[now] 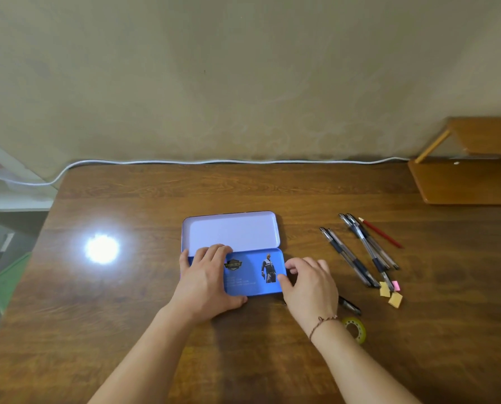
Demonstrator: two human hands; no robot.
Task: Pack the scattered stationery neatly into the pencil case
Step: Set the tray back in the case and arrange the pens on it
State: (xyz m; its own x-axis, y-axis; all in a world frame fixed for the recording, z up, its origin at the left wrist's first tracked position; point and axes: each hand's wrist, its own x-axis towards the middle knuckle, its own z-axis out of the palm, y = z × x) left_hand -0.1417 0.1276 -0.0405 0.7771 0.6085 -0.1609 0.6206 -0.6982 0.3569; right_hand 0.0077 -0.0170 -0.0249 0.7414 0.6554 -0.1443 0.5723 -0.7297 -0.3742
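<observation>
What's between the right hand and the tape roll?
In the head view, a dark pen lies between the right hand and the tape roll.

Person, two forearms and two hands in view. Left hand (207, 282): bare, no ring or watch visible; forearm bare to the frame edge, no sleeve showing. Right hand (309, 282): bare, fingers unadorned. Right wrist: one thin cord bracelet (322, 323), reddish-brown, with a small bead or knot on top. Right forearm bare, no sleeve visible. Fingernails short and unpainted, as far as can be seen.
</observation>
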